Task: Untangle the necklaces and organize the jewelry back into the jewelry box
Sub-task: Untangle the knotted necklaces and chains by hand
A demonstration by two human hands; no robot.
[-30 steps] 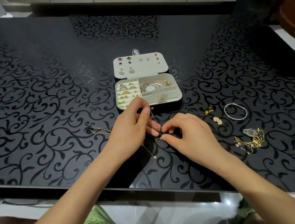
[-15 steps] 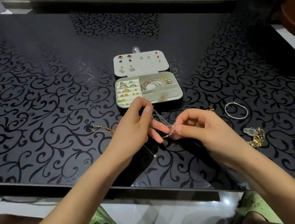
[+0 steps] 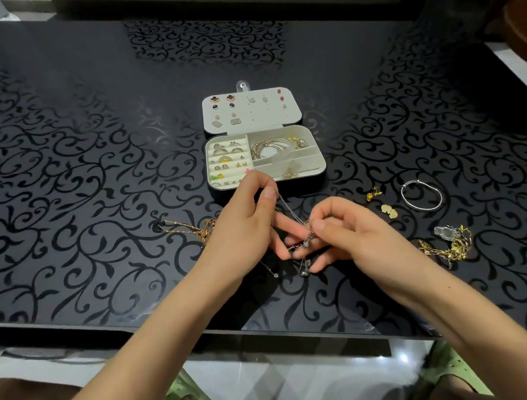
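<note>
A thin silver necklace chain (image 3: 290, 212) stretches between both hands just in front of the open jewelry box (image 3: 316, 172). My left hand (image 3: 242, 230) pinches its upper end between thumb and forefinger. My right hand (image 3: 350, 237) pinches the tangled knot lower down. A small dark pendant (image 3: 304, 272) and a second tiny pendant (image 3: 275, 274) dangle below my fingers. A gold necklace (image 3: 189, 229) lies on the table to the left, partly hidden behind my left hand. The box holds rings, earrings and bangles.
On the black patterned glass table (image 3: 65, 184), right of my hands, lie a silver bangle (image 3: 421, 195), small gold earrings (image 3: 374, 192), a pale gold charm (image 3: 389, 215) and a tangled gold chain heap (image 3: 448, 245). The table's front edge is close under my forearms.
My hands have lifted off the table and drawn slightly apart, pulling the silver chain taut between them. The dark pendant now hangs free below my right fingers.
</note>
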